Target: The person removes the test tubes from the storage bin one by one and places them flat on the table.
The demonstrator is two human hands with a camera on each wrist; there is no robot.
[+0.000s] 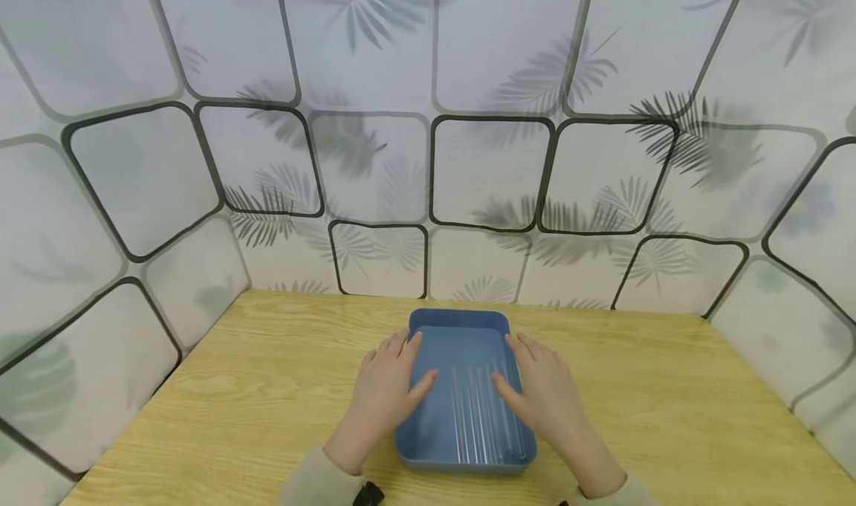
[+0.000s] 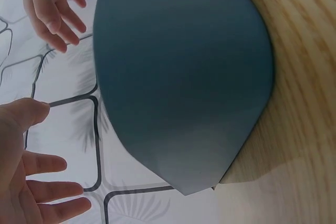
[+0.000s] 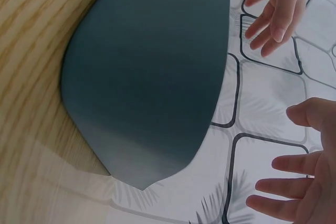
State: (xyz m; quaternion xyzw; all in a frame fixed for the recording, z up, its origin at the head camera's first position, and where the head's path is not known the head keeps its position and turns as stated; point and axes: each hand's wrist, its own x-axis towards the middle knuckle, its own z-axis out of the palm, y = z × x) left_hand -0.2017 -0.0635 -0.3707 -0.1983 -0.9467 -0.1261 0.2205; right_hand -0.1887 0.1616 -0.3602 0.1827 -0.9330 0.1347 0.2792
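A blue rectangular tray [image 1: 435, 417] lies on the wooden table with several clear, slender tubes or rods [image 1: 478, 417] lengthwise in its right half. Over the tray's left edge hovers my left hand [image 1: 384, 387], fingers spread and holding nothing. My right hand [image 1: 545, 387] hangs over the right edge in the same way, its thumb above the clear rods. In the left wrist view the tray's outer wall [image 2: 184, 77] stands apart from the fingers [image 2: 55, 190]. The right wrist view likewise shows the wall [image 3: 147, 77] away from the fingers [image 3: 283, 187].
The light wooden table [image 1: 267, 372] extends to both sides of the tray. A pale patterned curtain or wall covering [image 1: 495, 172] with dark outlines and leaf prints encloses the back and sides. Dark wrist gear [image 1: 368, 494] shows at the left sleeve.
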